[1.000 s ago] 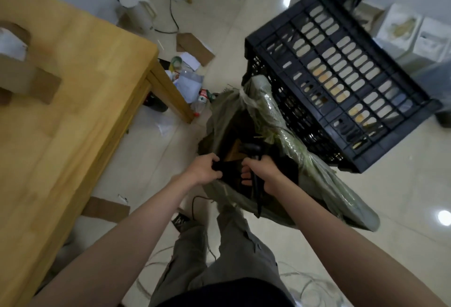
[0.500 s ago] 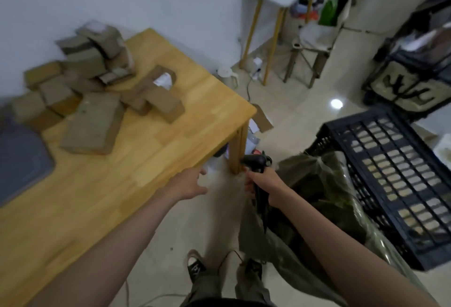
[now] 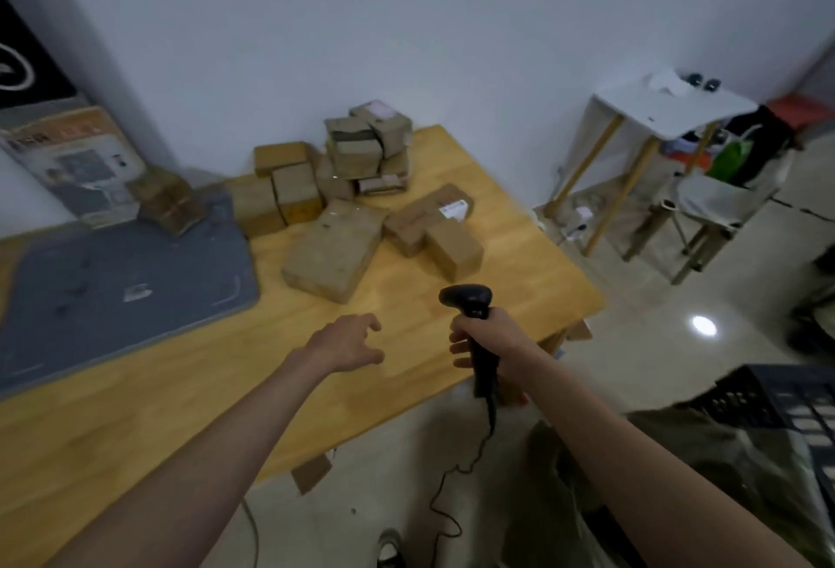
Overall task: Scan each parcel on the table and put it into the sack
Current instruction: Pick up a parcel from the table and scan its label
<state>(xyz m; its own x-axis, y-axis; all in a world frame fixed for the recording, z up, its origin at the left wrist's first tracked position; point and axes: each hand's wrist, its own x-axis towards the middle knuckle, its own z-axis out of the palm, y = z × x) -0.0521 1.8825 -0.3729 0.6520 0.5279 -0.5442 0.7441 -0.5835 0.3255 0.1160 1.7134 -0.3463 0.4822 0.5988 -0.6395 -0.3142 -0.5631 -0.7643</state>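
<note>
Several brown cardboard parcels lie piled on the wooden table [image 3: 519, 251] near the wall. A large flat parcel [image 3: 332, 249] is nearest me, with two smaller parcels [image 3: 431, 228] to its right and a stack [image 3: 370, 147] behind. My left hand [image 3: 350, 341] reaches over the table with relaxed fingers, holding nothing, a short way in front of the flat parcel. My right hand [image 3: 485, 339] grips the handle of a black corded barcode scanner [image 3: 467, 298], head pointing left toward the parcels. The olive sack [image 3: 705, 468] slumps at the lower right on the floor.
A grey mat [image 3: 113, 287] covers the table's left part, with a printed box [image 3: 72, 165] leaning on the wall behind it. A black plastic crate [image 3: 790, 405] stands behind the sack. A white side table [image 3: 668, 109] and a chair [image 3: 718, 201] stand at the right.
The view swung up from the sack to the table. My left hand let go of the sack's rim and moved out over the table; my right hand lifted the scanner above the table edge.
</note>
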